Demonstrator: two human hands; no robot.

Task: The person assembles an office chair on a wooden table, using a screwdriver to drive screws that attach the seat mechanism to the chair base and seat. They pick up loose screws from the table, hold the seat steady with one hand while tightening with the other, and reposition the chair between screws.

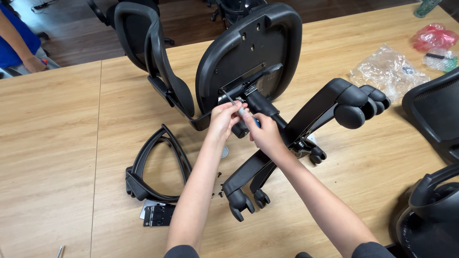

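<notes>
- A screwdriver (241, 109) with a blue handle is being gripped tight by the right hand (262, 134) at frame centre, and its thin shaft is being steadied by the pinched fingers of the left hand (223, 119).
- The tip is being aimed at the mounting plate (248, 86) under the upturned chair seat (248, 52), just above the hands.
- Looks like a screw is being driven into the seat mechanism; next, the tip probably needs keeping square while it's being turned.
- The wheeled base (306, 129) is being left lying right of centre, touching the mechanism.
- Loose screws (219, 184) and the armrest loops (158, 167) are being kept lower left on the table (48, 157).
</notes>
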